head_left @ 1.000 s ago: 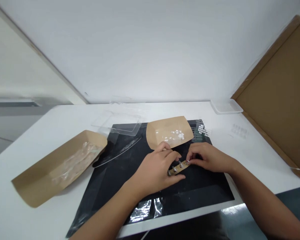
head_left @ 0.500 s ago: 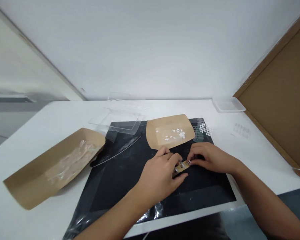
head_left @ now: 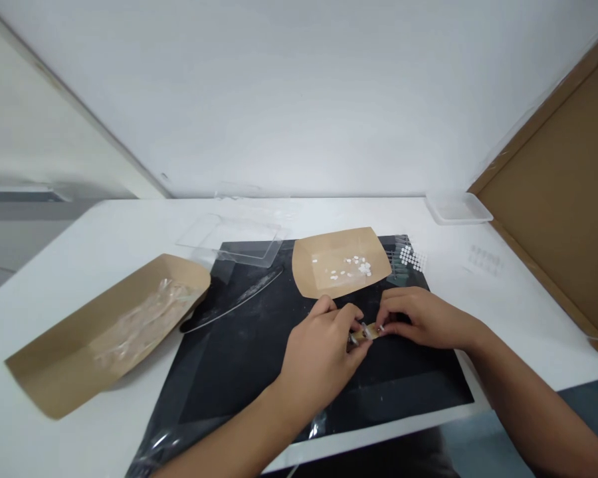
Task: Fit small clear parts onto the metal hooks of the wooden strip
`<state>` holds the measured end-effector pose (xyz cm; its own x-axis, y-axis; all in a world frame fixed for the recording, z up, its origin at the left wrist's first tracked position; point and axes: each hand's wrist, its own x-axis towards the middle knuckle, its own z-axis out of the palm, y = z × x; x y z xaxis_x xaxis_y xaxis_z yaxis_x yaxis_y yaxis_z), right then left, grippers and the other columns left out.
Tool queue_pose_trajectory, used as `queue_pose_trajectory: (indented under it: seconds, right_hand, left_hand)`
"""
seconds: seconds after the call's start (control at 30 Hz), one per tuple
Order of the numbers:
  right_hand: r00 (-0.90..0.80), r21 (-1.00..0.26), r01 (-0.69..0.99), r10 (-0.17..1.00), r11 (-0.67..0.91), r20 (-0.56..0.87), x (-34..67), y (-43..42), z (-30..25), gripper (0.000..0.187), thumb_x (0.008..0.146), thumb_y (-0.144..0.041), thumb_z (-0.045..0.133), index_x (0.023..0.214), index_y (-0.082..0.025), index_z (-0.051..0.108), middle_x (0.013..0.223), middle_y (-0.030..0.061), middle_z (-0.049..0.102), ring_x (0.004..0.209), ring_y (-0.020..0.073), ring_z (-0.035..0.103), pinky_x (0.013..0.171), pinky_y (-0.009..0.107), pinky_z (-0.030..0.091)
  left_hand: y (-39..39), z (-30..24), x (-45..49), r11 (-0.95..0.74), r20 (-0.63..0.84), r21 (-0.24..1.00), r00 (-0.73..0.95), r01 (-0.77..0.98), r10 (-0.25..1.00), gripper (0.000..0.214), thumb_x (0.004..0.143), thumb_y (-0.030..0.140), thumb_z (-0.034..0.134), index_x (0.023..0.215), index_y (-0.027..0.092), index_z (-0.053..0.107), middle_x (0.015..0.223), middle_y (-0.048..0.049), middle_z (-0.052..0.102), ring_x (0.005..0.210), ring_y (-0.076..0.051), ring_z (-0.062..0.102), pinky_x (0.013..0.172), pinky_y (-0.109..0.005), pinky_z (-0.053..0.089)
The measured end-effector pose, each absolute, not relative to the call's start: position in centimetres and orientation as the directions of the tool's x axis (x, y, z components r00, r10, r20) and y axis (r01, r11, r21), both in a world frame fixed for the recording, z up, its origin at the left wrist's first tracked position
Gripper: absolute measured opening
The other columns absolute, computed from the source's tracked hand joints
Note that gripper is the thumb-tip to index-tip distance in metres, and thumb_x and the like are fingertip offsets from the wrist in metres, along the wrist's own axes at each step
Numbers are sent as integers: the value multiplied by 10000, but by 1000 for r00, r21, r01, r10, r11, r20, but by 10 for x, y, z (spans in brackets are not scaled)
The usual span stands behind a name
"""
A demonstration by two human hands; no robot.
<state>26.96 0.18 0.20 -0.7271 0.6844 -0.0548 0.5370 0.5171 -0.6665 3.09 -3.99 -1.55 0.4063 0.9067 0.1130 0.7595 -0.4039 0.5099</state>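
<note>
My left hand (head_left: 323, 352) is closed around a small yellowish strip-like piece (head_left: 373, 330) with white bits on it, held low over the black mat (head_left: 239, 372). The thumb and fingers pinch its left part and hide much of it. At its right end, the thumb and forefinger of my right hand (head_left: 413, 315) are pinched together on the piece or on a tiny white part there; which one I cannot make out. Just beyond my hands lies a brown paper tray (head_left: 309, 279) with several small white dots (head_left: 363, 267) in it.
A larger brown paper tray (head_left: 64, 372) at left holds clear plastic packets (head_left: 149, 318). Clear plastic lids (head_left: 239, 239) lie behind the mat. A sheet of white dots (head_left: 412, 257) lies at the mat's right corner. A clear tub (head_left: 461, 209) and a cardboard panel (head_left: 568, 199) are farther right.
My left thumb has closed in against the yellowish piece. My right hand stays at its right end, having shifted very slightly right and down in view.
</note>
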Motion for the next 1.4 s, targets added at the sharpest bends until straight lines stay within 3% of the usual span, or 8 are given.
queue_pose_trajectory:
  seconds: [0.4,0.53,0.63,0.77,0.9,1.27,1.4]
  right_hand:
    - [-725,-666,539,686,515,-56,271,2,4,33,962,-215,736,994,-219,743,962,20,727,859,159,676,776,287,519]
    - [-698,-685,541,715,488,-42,282,5,8,172,899,-286,813,1041,-225,737,933,11,725,823,157,683,742,273,531]
    - [-597,-634,613,802,472,20,297,11,10,170,928,-322,777,1071,-240,734,905,4,741,804,160,688,733,274,528]
    - [-347,-443,814,926,376,149,319,24,6,208,987,-446,702,1040,-252,754,887,23,761,729,176,659,675,298,476]
    - [-197,-357,896,957,264,214,335,35,0,291,984,-537,688,1058,-265,763,873,31,774,698,189,649,631,305,421]
    - [-287,-398,863,950,311,119,330,36,-4,241,988,-477,692,1064,-258,755,914,22,764,782,191,669,701,308,461]
    - [-352,-490,802,933,341,73,327,34,-4,267,976,-494,713,1059,-245,759,900,23,767,786,186,684,707,295,480]
  left_hand:
    - [-39,-13,31,-374,108,562,382,738,918,261,805,213,846,1015,257,699,888,3,815,984,-268,675,691,-341,577]
    - [-38,-14,30,-381,113,562,389,734,915,257,808,218,846,1020,260,707,887,5,810,989,-268,672,700,-346,576]
    - [-37,-13,30,-382,105,562,394,734,913,249,809,215,842,1018,260,712,887,8,807,989,-271,671,715,-360,581]
    - [-38,-13,30,-374,104,557,384,741,917,238,794,201,842,988,260,716,891,11,811,974,-264,679,695,-339,575]
    - [-39,-13,30,-383,124,550,382,742,916,249,780,197,845,981,265,714,882,16,814,950,-256,680,664,-320,564]
    - [-38,-9,29,-394,73,558,430,730,900,248,810,183,827,1011,258,702,931,5,811,1001,-272,663,715,-353,570]
    - [-37,-8,26,-474,77,552,524,686,848,223,825,182,828,984,253,689,976,-2,805,1012,-268,655,727,-348,556]
